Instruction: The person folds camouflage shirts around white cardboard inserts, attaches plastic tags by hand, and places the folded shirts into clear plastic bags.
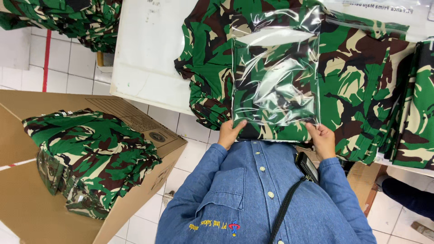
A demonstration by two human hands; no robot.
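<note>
Your fingers (235,128) vanish beneath the clear plastic bag (275,72), whose glare masks the folded camouflage shirt (271,97) inside, while the frame's edges crop the shirt stack (418,113) at right, the cardboard box (27,199) and another person's shoe (425,229).

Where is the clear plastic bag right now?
In the head view, the clear plastic bag lies centre-top on camouflage garments, its near corners held by both hands.

We hold the bagged garment (275,86) at twelve o'clock, on the garment pile (361,77) covering the table (144,54); the cardboard box (27,203) sits at eight o'clock.
</note>
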